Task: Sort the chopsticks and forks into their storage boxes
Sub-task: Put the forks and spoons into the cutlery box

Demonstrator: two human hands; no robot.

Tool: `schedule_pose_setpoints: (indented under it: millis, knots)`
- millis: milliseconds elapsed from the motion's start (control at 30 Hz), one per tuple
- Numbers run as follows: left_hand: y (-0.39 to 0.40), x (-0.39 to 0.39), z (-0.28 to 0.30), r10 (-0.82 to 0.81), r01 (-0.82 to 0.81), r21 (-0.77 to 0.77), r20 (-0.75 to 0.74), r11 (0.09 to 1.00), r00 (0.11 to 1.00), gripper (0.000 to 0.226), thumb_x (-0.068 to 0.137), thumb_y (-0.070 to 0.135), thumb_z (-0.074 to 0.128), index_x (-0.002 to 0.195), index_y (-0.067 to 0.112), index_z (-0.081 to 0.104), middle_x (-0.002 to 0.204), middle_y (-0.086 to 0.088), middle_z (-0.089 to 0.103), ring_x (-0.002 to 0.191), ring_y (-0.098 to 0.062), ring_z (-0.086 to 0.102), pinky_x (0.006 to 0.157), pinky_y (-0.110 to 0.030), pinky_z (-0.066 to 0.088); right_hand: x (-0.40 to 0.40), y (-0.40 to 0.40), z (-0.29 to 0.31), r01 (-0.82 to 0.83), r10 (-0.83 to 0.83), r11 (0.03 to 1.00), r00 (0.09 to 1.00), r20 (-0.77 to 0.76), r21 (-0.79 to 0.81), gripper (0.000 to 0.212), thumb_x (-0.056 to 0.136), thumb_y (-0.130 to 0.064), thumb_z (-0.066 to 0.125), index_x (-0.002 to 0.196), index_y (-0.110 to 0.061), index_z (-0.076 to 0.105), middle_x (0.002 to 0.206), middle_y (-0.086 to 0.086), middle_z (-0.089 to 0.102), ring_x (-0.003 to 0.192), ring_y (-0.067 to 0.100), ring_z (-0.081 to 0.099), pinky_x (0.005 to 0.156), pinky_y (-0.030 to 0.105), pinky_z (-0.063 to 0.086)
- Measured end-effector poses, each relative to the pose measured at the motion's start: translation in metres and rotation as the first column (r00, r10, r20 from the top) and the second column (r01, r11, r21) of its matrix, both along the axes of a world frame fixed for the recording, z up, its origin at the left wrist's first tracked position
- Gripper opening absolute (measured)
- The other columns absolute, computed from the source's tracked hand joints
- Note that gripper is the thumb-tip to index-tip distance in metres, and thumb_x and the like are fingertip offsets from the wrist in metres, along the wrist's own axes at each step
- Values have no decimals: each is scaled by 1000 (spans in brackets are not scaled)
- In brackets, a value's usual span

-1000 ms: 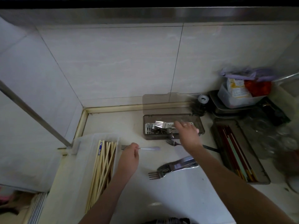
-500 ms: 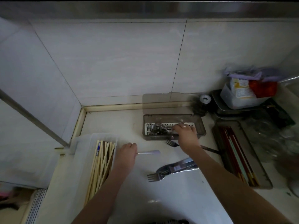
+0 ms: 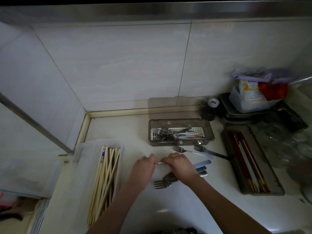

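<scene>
Right hand (image 3: 180, 164) has pulled back beside left hand (image 3: 145, 168).

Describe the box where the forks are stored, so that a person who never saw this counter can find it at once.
Start at the tiled back wall and look down to the white counter. The smoky see-through fork box stands there, its lid raised against the tiles. Unlike the clear box of pale chopsticks at left and the tray of dark red chopsticks at right, it has a white perforated insert holding metal forks.

R hand (image 3: 179, 163) left fork box (image 3: 209, 130), now meets L hand (image 3: 146, 166) on fork handle (image 3: 160, 163).
</scene>
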State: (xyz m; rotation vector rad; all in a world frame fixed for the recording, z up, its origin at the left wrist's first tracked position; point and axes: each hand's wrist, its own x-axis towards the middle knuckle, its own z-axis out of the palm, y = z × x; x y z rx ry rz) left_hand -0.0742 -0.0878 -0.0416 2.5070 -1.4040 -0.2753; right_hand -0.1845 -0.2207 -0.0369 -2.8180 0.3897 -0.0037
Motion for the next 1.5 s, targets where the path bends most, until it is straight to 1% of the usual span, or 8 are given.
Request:
schedule_pose_setpoints:
  millis: [133, 267, 467, 733, 900, 1033, 1233, 1500]
  knots:
    - [-2, -3, 24, 52, -86, -239, -144, 967, 988, 8, 92, 24, 52, 96, 18, 53, 85, -1, 62, 77, -20, 58, 65, -32, 45, -8, -21, 16, 116, -103, 984, 990, 97, -132, 31, 68, -12, 72, 95, -25, 65, 89, 1, 64, 90, 26, 61, 80, 40, 44]
    - [-2, 2, 37, 121, -285, -379, -402, 881, 908, 4, 90, 16, 58, 90, 20, 57, 74, 5, 66, 61, -7, 64, 58, -33, 54, -18, -47, 32, 353, -293, 921, 905, 308, -164, 28, 69, 1, 65, 90, -17, 63, 88, 5, 63, 87, 31, 58, 81, 45, 44]
    - [12, -5, 17, 189, -245, -63, -464, 967, 866, 19, 82, 29, 66, 91, 24, 50, 82, 7, 62, 69, -8, 58, 65, -26, 47, 1, -91, 56, 576, -569, 811, 817, 97, -97, 28, 92, -15, 44, 116, -17, 57, 121, 11, 52, 116, 31, 42, 95, 42, 32]
    - [25, -20, -5, 309, -267, 155, -521, 951, 796, 30, 79, 41, 67, 93, 21, 51, 86, 3, 64, 74, -12, 62, 69, -28, 51, 28, -101, 39, 520, -518, 852, 817, -256, -65, 36, 93, -18, 44, 129, -21, 47, 138, 11, 41, 131, 31, 30, 109, 50, 25]
    - [19, -23, -6, 291, -283, 125, -671, 951, 682, 11, 87, 18, 63, 84, 17, 52, 69, 0, 65, 43, -8, 59, 47, -23, 48, 14, -87, 27, 583, -589, 802, 808, 17, 129, 35, 90, -6, 43, 121, -21, 50, 125, 6, 51, 123, 27, 41, 111, 50, 24]
    - [14, -23, -7, 324, -368, 97, -709, 925, 627, 16, 91, 9, 54, 77, 17, 53, 68, -2, 60, 36, -5, 53, 40, -17, 42, -24, -52, 16, 398, -398, 915, 869, 295, 60, 18, 84, -6, 50, 98, -16, 56, 97, 3, 59, 97, 26, 55, 90, 42, 40]
    - [11, -23, -17, 361, -498, 59, -762, 865, 537, 23, 91, 5, 53, 70, 13, 52, 63, -7, 56, 36, -13, 49, 37, -23, 41, -84, -21, -33, 251, -268, 957, 957, 108, 149, 29, 86, -42, 41, 109, -33, 57, 113, -12, 58, 110, 13, 49, 90, 30, 32]
    - [15, -27, -21, 380, -576, 67, -812, 815, 443, 15, 90, 3, 55, 76, 4, 56, 55, -10, 56, 31, -14, 50, 36, -22, 42, -92, -26, -37, 276, -292, 945, 954, 70, 175, 15, 83, -25, 64, 93, -29, 54, 102, -11, 60, 98, 17, 55, 81, 31, 40]
